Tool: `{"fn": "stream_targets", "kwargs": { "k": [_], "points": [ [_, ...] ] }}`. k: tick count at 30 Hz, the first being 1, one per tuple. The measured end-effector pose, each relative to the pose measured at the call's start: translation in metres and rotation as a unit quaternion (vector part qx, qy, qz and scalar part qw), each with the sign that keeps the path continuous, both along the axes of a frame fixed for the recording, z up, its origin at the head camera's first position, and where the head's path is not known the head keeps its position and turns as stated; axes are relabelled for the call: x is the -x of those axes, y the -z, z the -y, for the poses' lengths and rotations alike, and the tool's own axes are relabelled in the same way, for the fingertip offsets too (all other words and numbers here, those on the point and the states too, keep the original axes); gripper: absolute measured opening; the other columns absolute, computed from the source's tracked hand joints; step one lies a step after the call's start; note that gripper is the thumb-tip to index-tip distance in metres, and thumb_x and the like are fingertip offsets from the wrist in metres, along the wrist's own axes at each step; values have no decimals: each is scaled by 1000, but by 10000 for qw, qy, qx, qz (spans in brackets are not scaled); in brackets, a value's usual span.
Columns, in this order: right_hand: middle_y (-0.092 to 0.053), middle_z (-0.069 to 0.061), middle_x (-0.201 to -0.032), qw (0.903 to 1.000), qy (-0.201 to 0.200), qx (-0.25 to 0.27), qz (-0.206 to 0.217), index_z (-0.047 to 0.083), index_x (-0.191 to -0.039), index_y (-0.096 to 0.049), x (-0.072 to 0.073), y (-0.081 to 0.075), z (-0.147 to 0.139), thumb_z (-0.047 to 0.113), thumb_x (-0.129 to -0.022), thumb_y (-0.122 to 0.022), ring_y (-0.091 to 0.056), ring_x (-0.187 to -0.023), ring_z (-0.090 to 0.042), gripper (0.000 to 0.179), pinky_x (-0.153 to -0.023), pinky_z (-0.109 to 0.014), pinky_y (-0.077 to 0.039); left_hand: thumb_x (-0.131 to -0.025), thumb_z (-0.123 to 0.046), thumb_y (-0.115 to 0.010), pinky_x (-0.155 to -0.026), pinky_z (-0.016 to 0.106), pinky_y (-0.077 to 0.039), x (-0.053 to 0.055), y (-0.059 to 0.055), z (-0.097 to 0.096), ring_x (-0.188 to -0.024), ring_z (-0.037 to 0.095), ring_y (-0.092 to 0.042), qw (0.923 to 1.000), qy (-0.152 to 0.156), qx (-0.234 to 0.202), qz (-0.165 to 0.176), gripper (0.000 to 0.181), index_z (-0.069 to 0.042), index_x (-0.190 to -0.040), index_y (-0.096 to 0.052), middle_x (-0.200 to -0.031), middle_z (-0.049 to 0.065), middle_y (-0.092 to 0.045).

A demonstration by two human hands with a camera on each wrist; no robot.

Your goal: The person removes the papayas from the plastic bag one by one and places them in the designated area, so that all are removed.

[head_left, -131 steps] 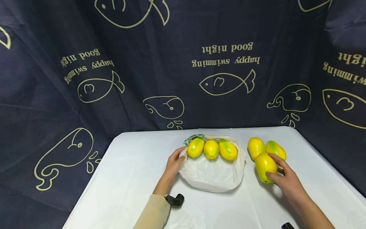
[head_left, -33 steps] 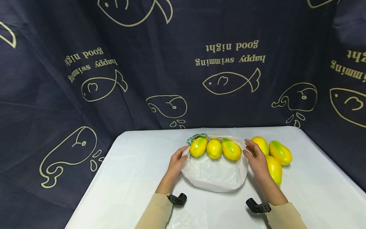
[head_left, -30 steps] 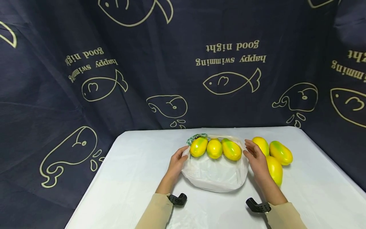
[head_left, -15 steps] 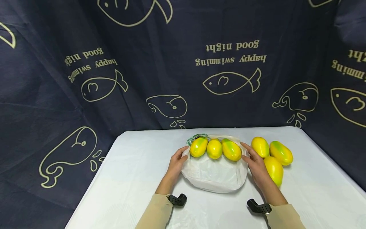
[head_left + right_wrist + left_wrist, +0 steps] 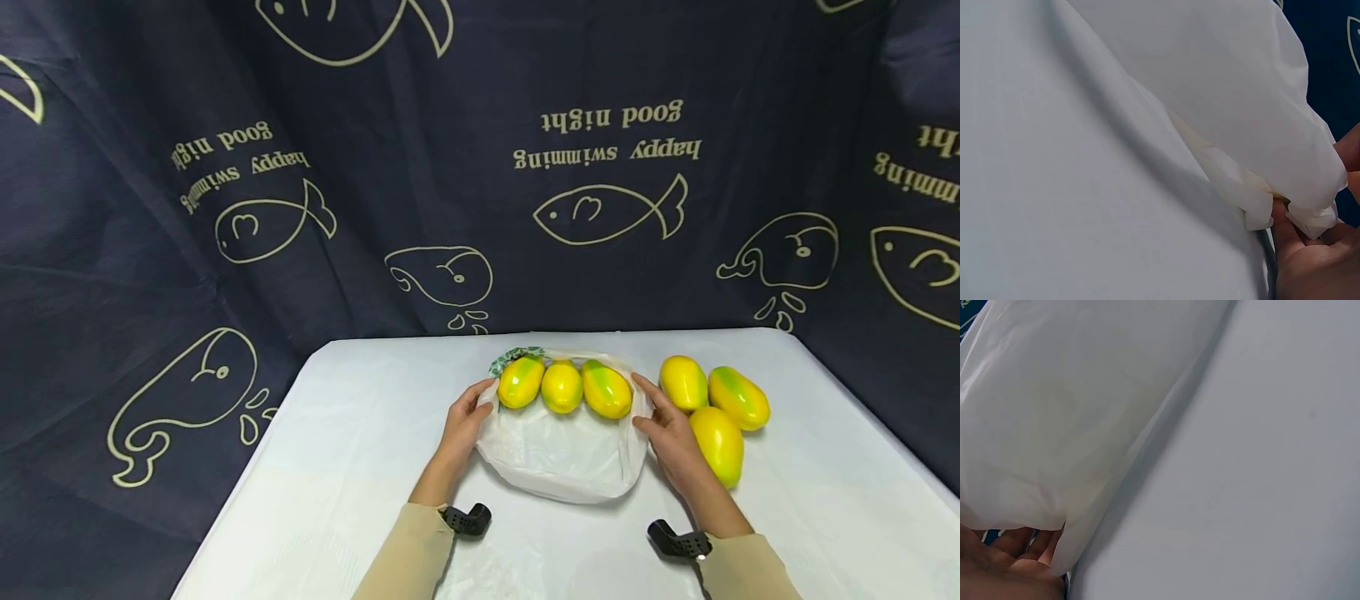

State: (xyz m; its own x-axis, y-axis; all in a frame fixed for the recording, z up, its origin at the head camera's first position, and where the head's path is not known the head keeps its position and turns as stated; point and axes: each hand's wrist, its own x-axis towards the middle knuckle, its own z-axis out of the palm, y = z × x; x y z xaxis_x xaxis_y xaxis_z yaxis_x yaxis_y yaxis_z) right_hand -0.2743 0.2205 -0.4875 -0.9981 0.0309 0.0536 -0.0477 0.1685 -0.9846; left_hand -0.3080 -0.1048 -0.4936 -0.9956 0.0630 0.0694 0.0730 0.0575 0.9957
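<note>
A white plastic bag (image 5: 558,454) lies on the table with its mouth spread wide. Three yellow mangoes with green patches sit in a row at the far side of its mouth: a left mango (image 5: 521,382), a middle mango (image 5: 562,387) and a right mango (image 5: 607,389). My left hand (image 5: 462,425) pinches the bag's left edge, the fingers partly behind the plastic in the left wrist view. On the other side my right hand (image 5: 672,437) holds the right edge, where the gathered plastic (image 5: 1313,219) shows between thumb and fingers.
To the right of my right hand, three more mangoes lie close together: one at the back (image 5: 683,383), one at the right (image 5: 739,398) and one in front (image 5: 717,446). A dark fish-print curtain (image 5: 450,167) hangs behind the white table (image 5: 360,433).
The right hand has set down the mango it held beside the other two, moved left to the bag and taken hold of its right edge. The left hand has stayed on the left edge.
</note>
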Motion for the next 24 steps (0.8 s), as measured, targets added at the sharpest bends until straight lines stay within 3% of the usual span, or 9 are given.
{"fn": "stream_targets", "kwargs": {
  "k": [8, 15, 19, 24],
  "points": [
    [-7, -2, -171, 10000, -29, 33, 13, 27, -159, -28, -1, 1, 0, -3, -93, -51, -2, -158, -22, 75, -126, -40, -10, -97, -8, -52, -126, 49, -23, 3, -1, -2, -151, 30, -31, 9999, -157, -28, 2, 42, -14, -139, -58, -155, 9, -46],
    [-11, 1, -170, 9998, -58, -140, -105, 28, -159, -28, -2, 4, 1, -1, -95, -51, -9, -158, -24, 74, -125, -27, -18, -97, -8, -53, -120, 52, -34, 6, -8, 4, -139, 37, -47, 9991, -305, 181, -229, 42, -9, -140, -56, -148, 14, -52],
    [-12, 3, -170, 9997, -143, -172, -108, 29, -159, -26, -3, 5, 0, 1, -96, -50, -11, -157, -25, 73, -120, -16, -22, -98, -9, -54, -118, 52, -37, 8, -16, 10, -139, 35, -48, 9976, -344, 502, -331, 45, -11, -142, -53, -151, 12, -50],
    [-12, 1, -170, 9996, -195, -168, -116, 29, -159, -26, -2, 5, -1, 3, -96, -51, -11, -157, -26, 73, -121, -18, -23, -96, -10, -59, -117, 52, -38, 13, -29, 10, -141, 33, -46, 9920, -278, 1003, -718, 48, -16, -144, -51, -154, 8, -46]
  ]
}}
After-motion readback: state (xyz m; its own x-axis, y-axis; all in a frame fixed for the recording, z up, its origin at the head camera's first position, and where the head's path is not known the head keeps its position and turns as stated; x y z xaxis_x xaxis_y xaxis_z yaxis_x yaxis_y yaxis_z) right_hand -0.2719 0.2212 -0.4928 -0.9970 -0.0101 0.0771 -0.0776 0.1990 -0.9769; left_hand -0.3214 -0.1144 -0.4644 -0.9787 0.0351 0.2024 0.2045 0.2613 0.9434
